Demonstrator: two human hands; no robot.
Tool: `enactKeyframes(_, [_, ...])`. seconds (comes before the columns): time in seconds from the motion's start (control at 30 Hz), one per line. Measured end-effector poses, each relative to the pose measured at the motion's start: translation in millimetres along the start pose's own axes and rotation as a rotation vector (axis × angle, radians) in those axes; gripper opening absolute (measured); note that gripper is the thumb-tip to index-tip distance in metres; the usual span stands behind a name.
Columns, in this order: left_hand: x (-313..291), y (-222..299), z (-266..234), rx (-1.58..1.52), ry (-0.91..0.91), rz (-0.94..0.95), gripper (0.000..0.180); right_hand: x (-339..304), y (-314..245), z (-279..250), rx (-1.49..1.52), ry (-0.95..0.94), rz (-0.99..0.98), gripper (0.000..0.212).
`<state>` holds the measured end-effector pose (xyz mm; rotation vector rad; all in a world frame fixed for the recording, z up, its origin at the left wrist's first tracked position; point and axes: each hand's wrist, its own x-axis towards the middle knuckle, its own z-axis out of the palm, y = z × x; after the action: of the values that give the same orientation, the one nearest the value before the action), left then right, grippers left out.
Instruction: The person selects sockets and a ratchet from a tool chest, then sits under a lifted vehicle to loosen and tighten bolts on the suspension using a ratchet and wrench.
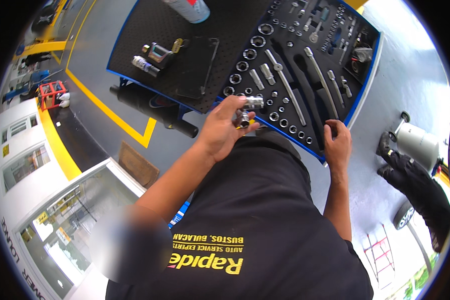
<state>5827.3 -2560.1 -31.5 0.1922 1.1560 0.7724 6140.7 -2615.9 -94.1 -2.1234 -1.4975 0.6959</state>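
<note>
My left hand is closed on chrome sockets. One socket lies across the fingers, pointing right, and a second socket shows its round end just below. They are held over the front edge of a black foam tool tray with a blue rim. My right hand is at the tray's front right corner, its fingers loosely curled, the thumb apart and nothing visible in it. Near it in the foam lie a long ratchet handle and a breaker bar. Rows of sockets sit along the tray's left side.
Left of the tray, a black perforated mat bears a spray can, a small boxy device, a white tube and a clear flat panel. A person in dark clothes is at right, beside a grey tank.
</note>
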Motion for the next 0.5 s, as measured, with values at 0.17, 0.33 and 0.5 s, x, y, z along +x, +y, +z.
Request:
enactKeyframes(0.17, [1.1, -1.3, 10.4, 0.027, -0.015, 0.020, 0.030, -21.1, -56.2, 9.1, 0.493, -0.241, 0.030, 0.025])
enactKeyframes(0.33, [4.9, -0.8, 35.4, 0.029, -0.131, -0.036, 0.035, -16.7, -112.9, 26.3, 0.523, -0.253, -0.264, 0.034])
enactKeyframes(0.5, [3.8, 7.8, 50.5, 0.048, -0.210, -0.004, 0.037, -6.8, -109.4, 24.2, 0.610, -0.251, -0.182, 0.029])
